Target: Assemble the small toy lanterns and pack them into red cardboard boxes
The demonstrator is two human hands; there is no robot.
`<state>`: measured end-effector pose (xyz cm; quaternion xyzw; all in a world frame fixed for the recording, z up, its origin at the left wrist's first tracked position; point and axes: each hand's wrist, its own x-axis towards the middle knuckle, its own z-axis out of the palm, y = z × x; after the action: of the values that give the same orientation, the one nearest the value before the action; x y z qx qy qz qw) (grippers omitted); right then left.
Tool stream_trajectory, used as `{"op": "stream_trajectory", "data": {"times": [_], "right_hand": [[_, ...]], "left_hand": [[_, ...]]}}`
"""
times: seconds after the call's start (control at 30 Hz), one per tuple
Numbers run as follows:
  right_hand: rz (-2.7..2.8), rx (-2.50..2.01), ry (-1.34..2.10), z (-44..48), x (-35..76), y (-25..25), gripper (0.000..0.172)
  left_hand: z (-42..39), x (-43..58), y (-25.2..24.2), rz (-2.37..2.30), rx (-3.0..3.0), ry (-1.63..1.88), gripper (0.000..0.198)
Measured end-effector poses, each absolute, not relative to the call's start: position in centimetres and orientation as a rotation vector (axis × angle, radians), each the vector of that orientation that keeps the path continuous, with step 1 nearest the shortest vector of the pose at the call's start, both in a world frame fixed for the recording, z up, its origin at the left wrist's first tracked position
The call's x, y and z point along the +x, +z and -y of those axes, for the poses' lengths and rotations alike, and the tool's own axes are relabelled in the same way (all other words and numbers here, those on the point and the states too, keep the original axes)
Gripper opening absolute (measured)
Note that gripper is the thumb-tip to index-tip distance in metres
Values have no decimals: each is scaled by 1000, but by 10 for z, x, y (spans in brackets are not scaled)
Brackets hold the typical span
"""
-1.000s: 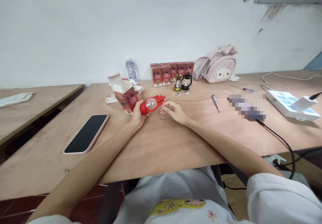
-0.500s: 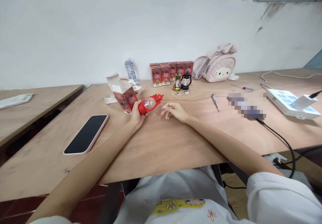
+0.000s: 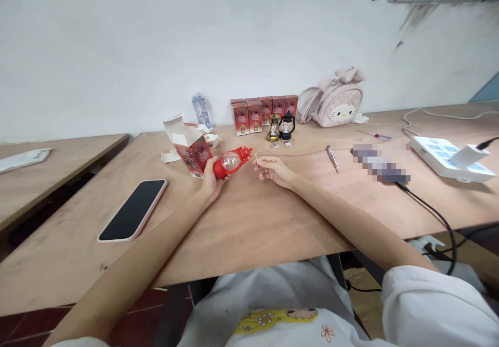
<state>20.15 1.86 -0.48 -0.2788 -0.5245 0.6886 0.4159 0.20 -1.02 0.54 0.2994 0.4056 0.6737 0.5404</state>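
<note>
My left hand [image 3: 211,184] is closed around the base of a small red lantern [image 3: 231,162] with a clear globe, tilted so its top points right. Pinched in the fingertips of my right hand [image 3: 274,171] is a thin curved wire hook [image 3: 257,155], a short way off the lantern's top. Behind my left hand stands an opened red printed box [image 3: 194,155] with its white flaps up. Farther back, a gold lantern [image 3: 273,127] and a black lantern [image 3: 287,125] stand side by side, with small loose bits in front of them.
Several red boxes [image 3: 255,117] stand by the wall, between a water bottle [image 3: 201,111] and a pink bag [image 3: 338,101]. A phone [image 3: 133,210] lies at left. To the right are a screwdriver [image 3: 332,158], a blurred device [image 3: 380,164] on a cable and a power strip [image 3: 448,158].
My right hand has risen slightly from the tabletop, and the wire hook now shows upright in its fingertips. The left hand keeps the red lantern nearly still.
</note>
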Motion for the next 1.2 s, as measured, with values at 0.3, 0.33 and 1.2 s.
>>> {"op": "stream_trajectory", "data": {"times": [0.3, 0.33, 1.2], "right_hand": [[1489, -752, 1528, -14, 189, -14, 40], [1482, -748, 1515, -13, 189, -14, 40], [1448, -721, 1429, -12, 190, -13, 40]], "left_hand": [[13, 6, 7, -1008, 683, 1607, 17], [13, 6, 7, -1011, 679, 1607, 17], [14, 7, 10, -1015, 628, 1627, 16]]}}
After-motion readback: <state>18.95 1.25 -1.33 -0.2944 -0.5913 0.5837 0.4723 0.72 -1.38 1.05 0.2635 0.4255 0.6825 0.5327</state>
